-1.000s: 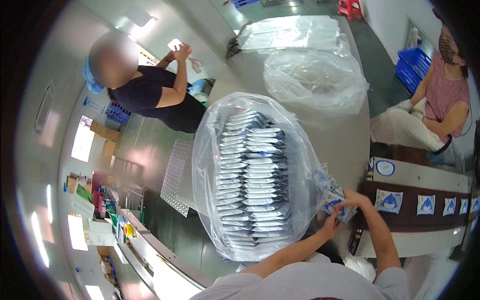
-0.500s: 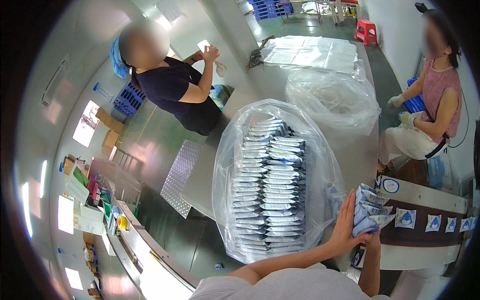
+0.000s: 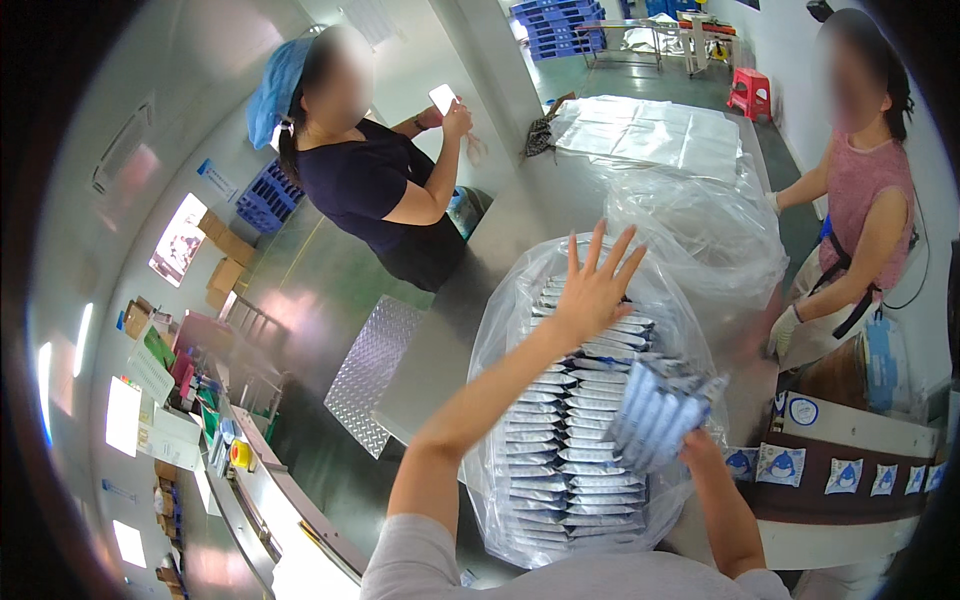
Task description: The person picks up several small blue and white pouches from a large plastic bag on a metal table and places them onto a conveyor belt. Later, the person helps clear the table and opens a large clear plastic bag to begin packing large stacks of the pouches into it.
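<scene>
My left hand [image 3: 592,298] hovers over the far end of the packed rows, fingers spread, holding nothing. In my right hand [image 3: 702,448] is a small stack of blue-and-white packets [image 3: 655,412], slightly blurred and tilted above the right side of the rows. Below both hands lies a big clear plastic bag [image 3: 497,345], its mouth spread wide. Inside it, similar packets [image 3: 600,485] stand in two long, tightly packed rows. My right hand partly covers the near end of a dark conveyor belt [image 3: 812,470], which carries single packets [image 3: 780,465] in a line.
Crumpled clear bags [image 3: 690,225] and flat white sheets [image 3: 650,130] cover the far part of the metal table [image 3: 425,385]. One person [image 3: 370,195] stands at the left with a phone; another, gloved person [image 3: 870,215] is at the right beyond the belt. A red stool [image 3: 750,95] stands farther back.
My left hand has left the packet stack and reached forward over the bag, fingers spreading. The right hand has carried the stack left, from beside the belt to above the rows.
</scene>
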{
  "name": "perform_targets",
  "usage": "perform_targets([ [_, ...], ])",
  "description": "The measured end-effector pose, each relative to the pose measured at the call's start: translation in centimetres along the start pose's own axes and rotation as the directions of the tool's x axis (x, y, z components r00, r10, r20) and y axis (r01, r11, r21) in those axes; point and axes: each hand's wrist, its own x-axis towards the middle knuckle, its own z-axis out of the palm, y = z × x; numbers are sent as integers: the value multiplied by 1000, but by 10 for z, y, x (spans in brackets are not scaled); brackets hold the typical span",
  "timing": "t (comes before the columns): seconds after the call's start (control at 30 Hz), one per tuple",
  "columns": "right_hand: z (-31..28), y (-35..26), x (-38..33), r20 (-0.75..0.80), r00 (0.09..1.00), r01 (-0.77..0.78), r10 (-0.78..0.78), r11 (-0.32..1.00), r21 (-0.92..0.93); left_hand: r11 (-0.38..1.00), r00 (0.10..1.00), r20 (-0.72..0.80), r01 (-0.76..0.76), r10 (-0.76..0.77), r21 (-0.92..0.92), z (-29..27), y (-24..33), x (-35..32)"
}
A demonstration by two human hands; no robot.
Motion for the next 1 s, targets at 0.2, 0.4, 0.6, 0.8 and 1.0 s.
perform_targets([
  [0.2,-12,14,119,-9,968,-252,252,963,-91,989,861,490,-149,135,-12,89,-71,97],
  [0.4,34,-52,238,43,978,140,-206,482,-865,984,935,322,-172,149,45,86,-126,146],
  [0.6,4,-71,264,82,964,-6,-253,-329,-944,997,956,286,-78,73,6,79,-126,133],
  [0.8,4,-44,286,-21,999,8,29,-755,-656,997,990,130,-67,62,34,66,-133,125],
  [1.0,-38,5,296,-127,992,-103,-25,-741,-663,996,920,387,-80,60,35,55,-117,104],
])
